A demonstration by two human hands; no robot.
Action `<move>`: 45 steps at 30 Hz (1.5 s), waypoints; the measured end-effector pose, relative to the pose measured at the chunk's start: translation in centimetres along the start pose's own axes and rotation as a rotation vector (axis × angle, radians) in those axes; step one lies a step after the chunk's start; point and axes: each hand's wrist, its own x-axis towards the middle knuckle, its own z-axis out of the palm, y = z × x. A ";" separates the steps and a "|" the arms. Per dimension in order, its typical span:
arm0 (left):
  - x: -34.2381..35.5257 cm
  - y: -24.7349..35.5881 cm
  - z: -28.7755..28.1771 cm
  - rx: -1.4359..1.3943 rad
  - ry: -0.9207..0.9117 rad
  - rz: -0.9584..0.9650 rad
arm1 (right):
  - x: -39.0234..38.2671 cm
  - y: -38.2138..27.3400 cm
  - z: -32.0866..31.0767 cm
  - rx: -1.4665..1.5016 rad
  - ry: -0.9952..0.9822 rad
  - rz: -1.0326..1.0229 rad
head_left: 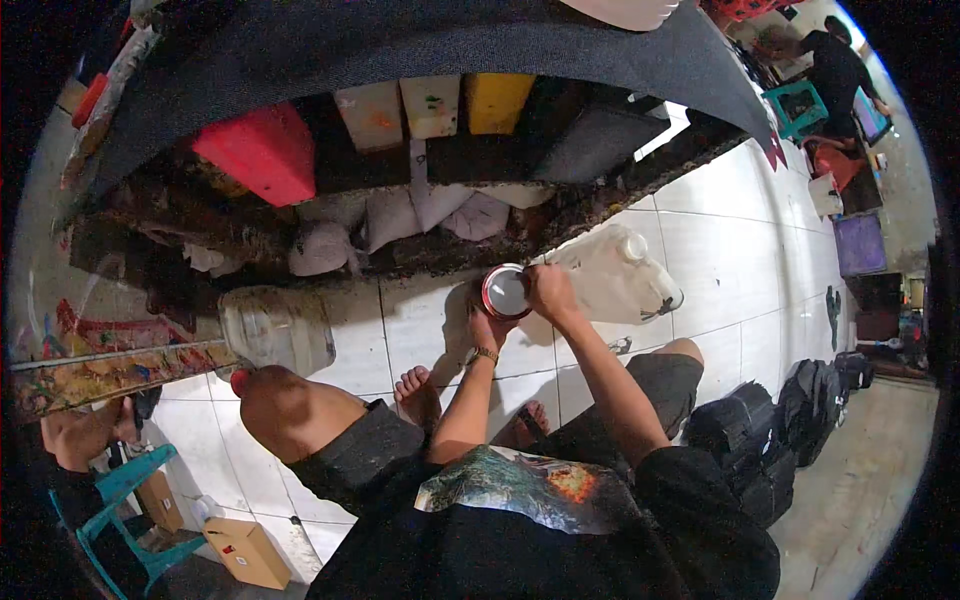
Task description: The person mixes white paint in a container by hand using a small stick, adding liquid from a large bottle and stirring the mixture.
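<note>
A round tin can [507, 290] with a red rim and a grey top is held in front of me, above the tiled floor. My left hand [490, 330] is wrapped round its near side from below, and a watch sits on that wrist. At the can's right edge, the fingers of my right hand [552, 293] are closed on the rim; whether they also pinch something small there is hidden. Just right of the hands lies a whitish plastic jerrycan [610, 280]. A cloudy, see-through plastic container [275, 328] is by my left knee.
Ahead, a dark cloth-covered table [400, 40] shelters a shelf with a pink container [262, 155], pale and yellow containers and several stuffed bags [390, 218]. Black stacks [735, 440] stand at right. Behind left are a teal stool [125, 490], a cardboard box [247, 552] and another person's leg.
</note>
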 end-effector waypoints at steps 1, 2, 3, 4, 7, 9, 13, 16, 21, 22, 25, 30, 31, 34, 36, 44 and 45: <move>-0.5 0.4 0.4 0.066 0.020 0.017 | -0.4 -0.6 -0.5 0.004 -0.009 0.003; -1.1 0.8 1.8 0.139 0.025 0.025 | -1.0 -0.5 -1.1 -0.070 -0.094 0.026; -1.5 1.4 2.9 0.203 0.031 0.032 | -1.5 -0.5 -1.4 -0.142 -0.177 0.046; -1.5 1.8 3.8 0.232 0.026 0.072 | -1.8 0.0 -1.2 -0.150 -0.171 0.054; -1.4 2.5 3.7 0.359 0.056 0.277 | -1.3 -0.8 -1.3 0.033 -0.281 0.055; -1.6 3.0 3.1 0.521 0.044 0.434 | -1.1 -1.0 -2.9 0.092 -0.248 -0.029; -2.8 5.8 5.1 1.055 0.077 0.389 | -2.7 -1.3 -8.3 0.021 -0.163 0.006; -1.9 6.3 5.0 1.079 0.115 0.366 | -3.2 -3.6 -13.2 0.125 -0.087 0.006; -1.5 4.0 4.1 0.748 0.109 0.415 | -3.9 -5.1 -16.6 0.145 -0.074 0.023; -1.6 3.8 4.2 0.705 0.101 0.407 | -4.1 -5.3 -17.2 0.144 -0.073 0.031; -1.7 3.7 4.5 0.630 0.095 0.383 | -4.5 -5.5 -18.1 0.152 -0.060 0.047; -1.4 2.8 3.4 0.605 0.132 0.392 | -4.3 -4.8 -16.6 0.146 -0.059 0.020; -1.1 2.5 3.0 0.630 0.140 0.415 | -4.0 -4.8 -15.9 0.114 -0.060 0.020; -1.2 1.8 3.5 0.667 0.123 0.433 | -3.7 -2.2 -12.3 0.098 -0.069 0.016; -1.5 1.0 5.1 0.600 0.075 0.362 | -3.8 1.1 -9.0 -0.048 -0.134 0.029; 0.6 -4.0 1.8 -0.234 0.023 -0.009 | -2.7 3.5 -0.3 -0.091 -0.224 -0.060; -0.4 -2.8 3.0 -0.307 0.021 -0.046 | -3.3 4.0 -0.1 -0.089 -0.231 -0.043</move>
